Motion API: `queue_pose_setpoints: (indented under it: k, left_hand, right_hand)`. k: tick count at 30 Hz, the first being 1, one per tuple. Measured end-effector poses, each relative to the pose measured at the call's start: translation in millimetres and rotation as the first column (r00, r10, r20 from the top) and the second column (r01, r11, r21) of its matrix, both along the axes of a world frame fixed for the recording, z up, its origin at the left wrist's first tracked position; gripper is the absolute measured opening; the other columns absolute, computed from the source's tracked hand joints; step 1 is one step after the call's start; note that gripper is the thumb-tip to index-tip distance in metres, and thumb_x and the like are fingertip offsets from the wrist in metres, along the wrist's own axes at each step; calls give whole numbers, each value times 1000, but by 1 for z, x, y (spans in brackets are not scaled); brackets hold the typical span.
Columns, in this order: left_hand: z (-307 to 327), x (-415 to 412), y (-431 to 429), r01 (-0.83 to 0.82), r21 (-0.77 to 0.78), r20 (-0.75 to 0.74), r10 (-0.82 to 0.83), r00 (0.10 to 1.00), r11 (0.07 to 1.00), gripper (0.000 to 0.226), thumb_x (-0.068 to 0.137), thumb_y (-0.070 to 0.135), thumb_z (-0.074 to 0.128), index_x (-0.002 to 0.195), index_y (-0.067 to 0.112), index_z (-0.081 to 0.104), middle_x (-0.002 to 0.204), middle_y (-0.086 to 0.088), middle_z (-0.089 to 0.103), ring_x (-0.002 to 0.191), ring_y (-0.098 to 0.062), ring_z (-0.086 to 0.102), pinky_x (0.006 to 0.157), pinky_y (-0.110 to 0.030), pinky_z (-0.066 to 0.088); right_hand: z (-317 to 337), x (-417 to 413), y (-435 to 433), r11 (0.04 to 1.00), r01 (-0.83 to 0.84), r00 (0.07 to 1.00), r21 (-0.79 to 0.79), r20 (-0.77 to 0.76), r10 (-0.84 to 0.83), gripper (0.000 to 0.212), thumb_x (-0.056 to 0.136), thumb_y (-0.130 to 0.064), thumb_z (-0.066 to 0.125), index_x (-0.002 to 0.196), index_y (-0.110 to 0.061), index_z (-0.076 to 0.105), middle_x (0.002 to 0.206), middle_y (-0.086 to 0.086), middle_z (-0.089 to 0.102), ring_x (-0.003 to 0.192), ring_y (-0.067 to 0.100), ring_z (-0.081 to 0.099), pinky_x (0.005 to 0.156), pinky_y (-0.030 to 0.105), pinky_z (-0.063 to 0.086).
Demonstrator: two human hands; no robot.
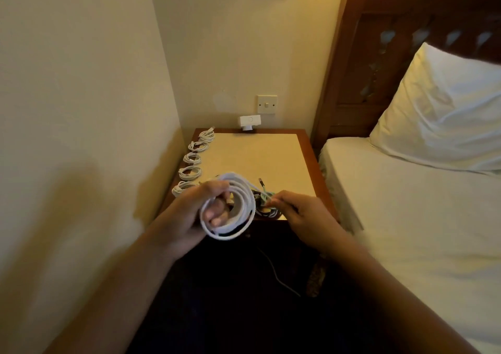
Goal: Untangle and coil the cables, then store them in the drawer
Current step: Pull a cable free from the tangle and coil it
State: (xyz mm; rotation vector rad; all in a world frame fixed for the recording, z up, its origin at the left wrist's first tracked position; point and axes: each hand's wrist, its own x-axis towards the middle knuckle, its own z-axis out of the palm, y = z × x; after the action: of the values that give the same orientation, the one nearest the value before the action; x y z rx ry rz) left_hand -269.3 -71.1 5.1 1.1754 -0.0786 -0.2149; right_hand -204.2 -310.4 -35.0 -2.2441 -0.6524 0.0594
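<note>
Five coils [192,159] lining nightstand [257,155] edge, tangle [263,201] at front

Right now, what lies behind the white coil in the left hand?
The left hand grips the white coil, fingers through its middle. Behind it a teal-and-dark cable tangle shows; its left part is covered.

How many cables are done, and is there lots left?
Five white coils sit in a row on the nightstand. The left hand holds another white coil; the right hand pinches the tangled teal and dark cables. Those need untangling, and nothing is stored yet; no drawer shows.
</note>
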Motion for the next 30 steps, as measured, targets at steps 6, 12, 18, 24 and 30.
queue_pose_setpoints:
  k: [6, 12, 18, 24, 30]
  left_hand:
    - [-14, 31, -22, -397, -24, 140, 396, 907, 917, 24, 95, 23, 67, 78, 7, 65, 70, -5, 62, 64, -16, 57, 66, -28, 51]
    - [-19, 16, -26, -433, 512, 319, 304, 898, 742, 17, 92, 18, 74, 99, 8, 62, 76, 1, 76, 64, -9, 69, 60, -20, 55]
    - [-43, -12, -8, 206, 315, -21, -210, 978, 927, 54, 87, 65, 67, 72, 13, 71, 53, -6, 58, 49, -18, 54, 59, -30, 44]
    - [-47, -32, -18, 380, -120, 20, -380, 925, 917, 77, 86, 44, 78, 85, -27, 48, 41, -4, 42, 40, -10, 48, 51, -21, 42]
    - [-39, -27, -27, 410, 71, -28, -409, 912, 909, 36, 78, 10, 72, 100, -16, 60, 65, -23, 53, 50, -24, 52, 54, -25, 48]
  right_hand:
    - [-3, -64, 49, 925, -191, 981, -329, -104, 166, 29, 109, -34, 44, 138, -30, 47, 100, 0, 69, 84, 17, 65, 72, 33, 53]
    - [76, -90, 40, 902, -268, 962, -339, -141, 233, 21, 109, -40, 42, 114, -30, 60, 96, -9, 63, 84, 6, 59, 80, 28, 52]
    - [96, -28, -4, 965, -145, 937, -217, 284, 205, 33, 95, -44, 49, 110, -28, 73, 99, -16, 58, 89, 2, 53, 73, 17, 40]
    - [19, -9, 7, 989, -112, 929, -101, 343, 140, 19, 101, -27, 60, 113, -30, 74, 112, -13, 63, 105, 9, 51, 84, 28, 45]
    - [-1, -40, 21, 932, -87, 984, 351, -117, 136, 9, 99, -23, 68, 99, -28, 76, 94, -11, 76, 90, 8, 71, 82, 29, 57]
